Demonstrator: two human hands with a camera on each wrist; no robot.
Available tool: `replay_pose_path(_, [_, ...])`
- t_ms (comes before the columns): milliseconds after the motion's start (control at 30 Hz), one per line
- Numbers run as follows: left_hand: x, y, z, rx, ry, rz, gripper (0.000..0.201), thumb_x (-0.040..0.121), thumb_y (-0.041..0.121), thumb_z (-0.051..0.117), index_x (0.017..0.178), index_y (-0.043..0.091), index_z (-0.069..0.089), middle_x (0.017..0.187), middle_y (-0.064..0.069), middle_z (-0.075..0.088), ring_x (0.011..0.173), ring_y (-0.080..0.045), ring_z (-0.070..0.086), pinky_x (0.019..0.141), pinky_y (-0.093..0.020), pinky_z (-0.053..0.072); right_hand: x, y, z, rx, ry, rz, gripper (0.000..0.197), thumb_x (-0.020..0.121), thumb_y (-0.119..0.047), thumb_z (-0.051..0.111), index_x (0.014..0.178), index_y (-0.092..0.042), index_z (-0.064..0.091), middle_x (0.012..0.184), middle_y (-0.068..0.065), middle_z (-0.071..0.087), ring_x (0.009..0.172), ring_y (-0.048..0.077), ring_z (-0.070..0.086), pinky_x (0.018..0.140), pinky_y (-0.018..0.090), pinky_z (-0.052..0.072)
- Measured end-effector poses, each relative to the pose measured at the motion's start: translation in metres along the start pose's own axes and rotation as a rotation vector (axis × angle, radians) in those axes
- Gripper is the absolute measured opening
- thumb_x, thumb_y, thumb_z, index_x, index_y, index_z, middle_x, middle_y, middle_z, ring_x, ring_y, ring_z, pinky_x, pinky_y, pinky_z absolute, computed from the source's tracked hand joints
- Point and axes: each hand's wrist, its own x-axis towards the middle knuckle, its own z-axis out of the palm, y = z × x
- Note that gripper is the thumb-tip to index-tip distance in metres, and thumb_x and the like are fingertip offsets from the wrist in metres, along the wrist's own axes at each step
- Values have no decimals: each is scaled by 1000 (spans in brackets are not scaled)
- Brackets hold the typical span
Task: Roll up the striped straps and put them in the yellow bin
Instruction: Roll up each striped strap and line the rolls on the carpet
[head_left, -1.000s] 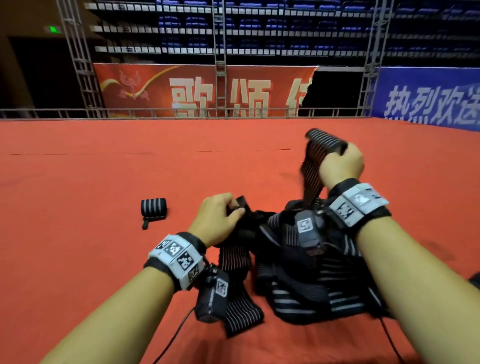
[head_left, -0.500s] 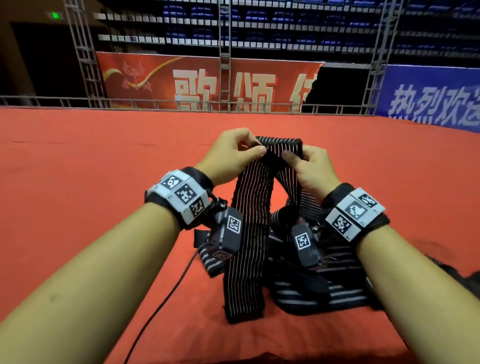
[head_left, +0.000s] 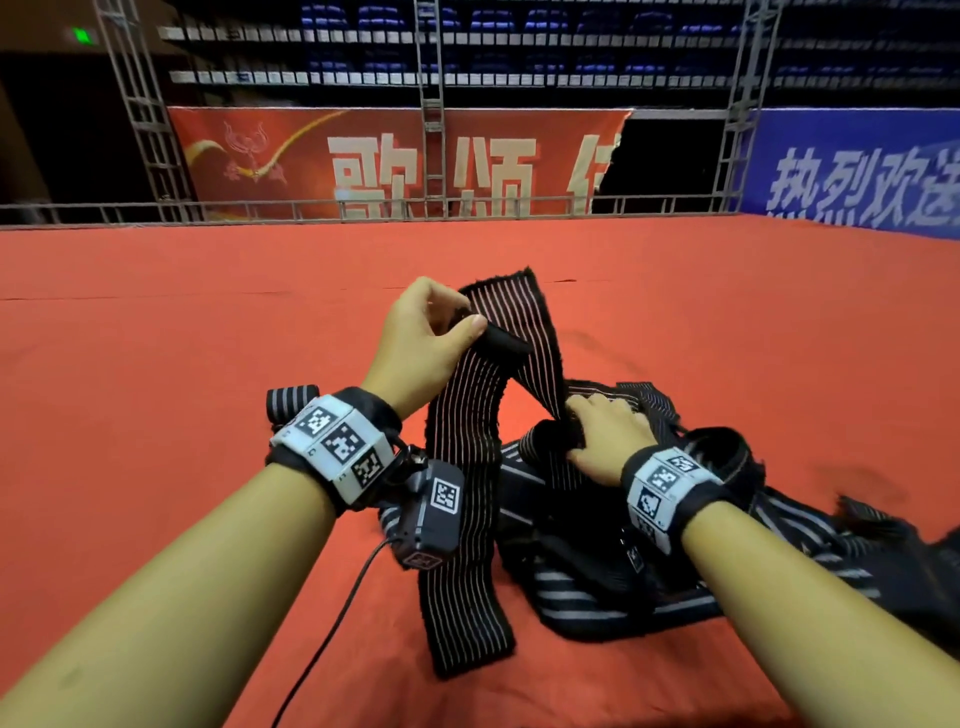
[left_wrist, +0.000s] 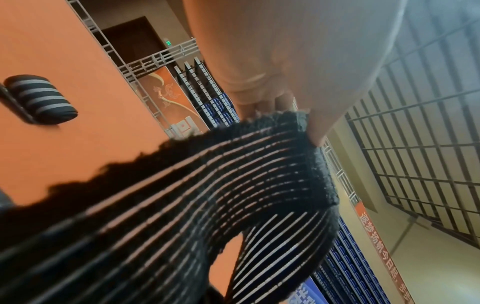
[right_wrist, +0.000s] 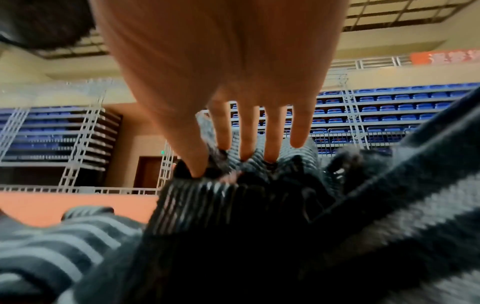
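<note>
A long black strap with thin pale stripes (head_left: 467, 493) hangs in a peak over the red floor. My left hand (head_left: 462, 322) pinches its upper end between thumb and fingers; the left wrist view shows that pinch on the strap (left_wrist: 207, 185). Lower and to the right, my right hand (head_left: 576, 431) grips the same strap where it meets the pile of loose striped straps (head_left: 597, 597). In the right wrist view the thumb and fingers (right_wrist: 249, 139) pinch bunched strap fabric (right_wrist: 207, 205). One rolled strap (head_left: 291, 402) (left_wrist: 41, 98) lies on the floor behind my left wrist. No yellow bin is in view.
Red carpet (head_left: 156, 415) stretches all around, up to a metal railing (head_left: 311, 208) and banners at the far edge. A black cable (head_left: 332, 623) trails from the left wrist camera toward me. More wide-striped straps (right_wrist: 64, 246) spread to the lower right.
Both hands held the strap's top fold together half a second ago. My right hand has since slid down the strap to the pile, while the left keeps the upper end raised.
</note>
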Motion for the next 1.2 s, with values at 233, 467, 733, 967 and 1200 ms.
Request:
replay_pose_path(233, [-7,-22,-18,-160,-22,-271,40,90,7,67,128,10,55,94,-1,67,89,-9,64,88,-26,47,23,14,17,31,122,131,83,80,-46,68,144,-21,20,116,9,65,113,32,57,94,43,38])
replay_pose_path(467, [-7,-32,-46,-110,68,-120,11,93,-3,59,93,7,64,78,3,63,57,10,58,59,-7,43,35,21,15,143,70,225,43,82,-47,63,115,-22,52,108,7,67,105,30,62,91,40,45])
replay_pose_path(733, [-11,-57,-54,102,89,-88,26,91,3,62,83,27,61,81,5,66,74,-5,61,71,-20,49,34,14,-63,440,564,180,16,82,-8,52,92,-10,64,96,21,68,91,40,61,75,36,44])
replay_pose_path(967, [-17,-43,-57,204,28,-135,14,94,16,62,103,26,59,79,1,64,71,-16,59,64,-31,47,27,-38,-125,494,591,-33,16,83,-10,54,91,-15,67,97,10,70,94,29,61,83,31,47])
replay_pose_path(1200, [-6,-24,-84,661,48,-123,20,88,19,64,109,18,65,102,-12,68,100,-34,61,85,-37,48,17,-45,-75,305,384,-47,14,82,-18,54,92,-19,63,95,16,68,97,37,58,83,39,47])
